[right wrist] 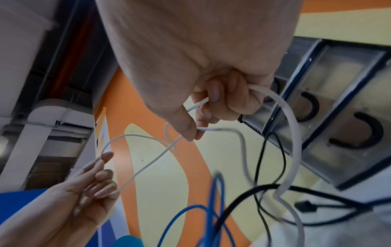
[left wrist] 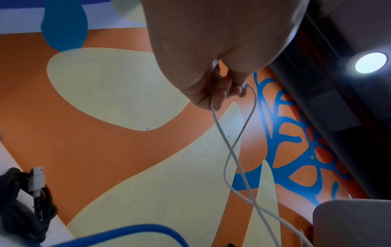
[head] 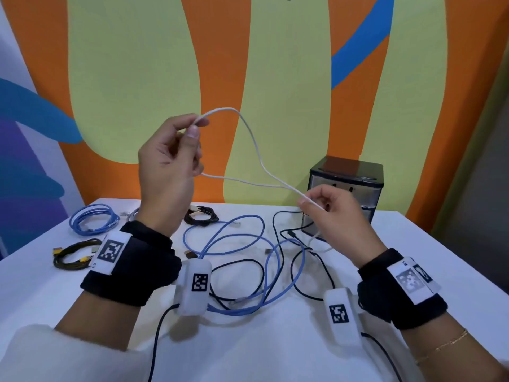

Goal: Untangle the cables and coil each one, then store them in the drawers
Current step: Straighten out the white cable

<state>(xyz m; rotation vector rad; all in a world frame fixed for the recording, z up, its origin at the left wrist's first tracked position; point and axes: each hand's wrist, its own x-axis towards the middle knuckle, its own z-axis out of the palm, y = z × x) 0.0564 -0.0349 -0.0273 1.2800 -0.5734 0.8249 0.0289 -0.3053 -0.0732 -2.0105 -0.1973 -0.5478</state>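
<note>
A thin white cable (head: 254,144) forms a loop in the air above the table. My left hand (head: 172,150) is raised and pinches one end of the loop between thumb and forefinger (left wrist: 228,88). Lower and to the right, my right hand (head: 330,210) pinches the crossing strands of the white cable (right wrist: 203,128), whose tail drops down to the table. Below both hands lies a tangle of a blue cable (head: 234,244) and a thin black cable (head: 303,271). The small black drawer unit (head: 347,188) stands at the back right, its drawers closed.
A coiled blue cable (head: 93,219), a coiled black cable with yellow plugs (head: 74,257) and a coiled black cable (head: 201,215) lie on the white table (head: 275,354) at the left and back. The colourful wall rises right behind the table.
</note>
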